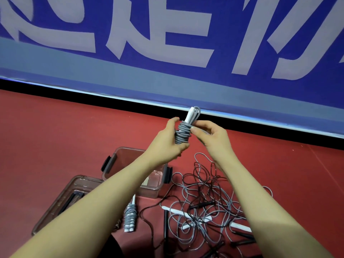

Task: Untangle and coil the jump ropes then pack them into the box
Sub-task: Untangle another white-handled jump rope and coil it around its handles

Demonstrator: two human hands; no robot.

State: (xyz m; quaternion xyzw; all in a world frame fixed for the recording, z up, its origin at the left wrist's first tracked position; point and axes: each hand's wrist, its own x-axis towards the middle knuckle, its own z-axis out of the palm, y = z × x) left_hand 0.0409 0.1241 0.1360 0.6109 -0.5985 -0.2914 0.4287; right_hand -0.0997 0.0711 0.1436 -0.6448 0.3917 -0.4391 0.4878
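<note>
Left hand [170,141] gripped grey cord-wrapped white-handled jump rope [183,132]; right hand [210,135] pinched its coil above clear plastic box [128,155].

Two bare forearms — no sleeves; left hand [168,144], right hand [214,135].

Grey rope [183,134] w/ white handles, red floor [55,136], blue banner [167,75] (white lettering), black-grey tangle [208,202].

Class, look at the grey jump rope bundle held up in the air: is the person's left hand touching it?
Touching. The head view shows the left hand wrapped around the coiled grey rope bundle, thumb pressed against its lower coils; the right hand pinches it from the other side.
</note>
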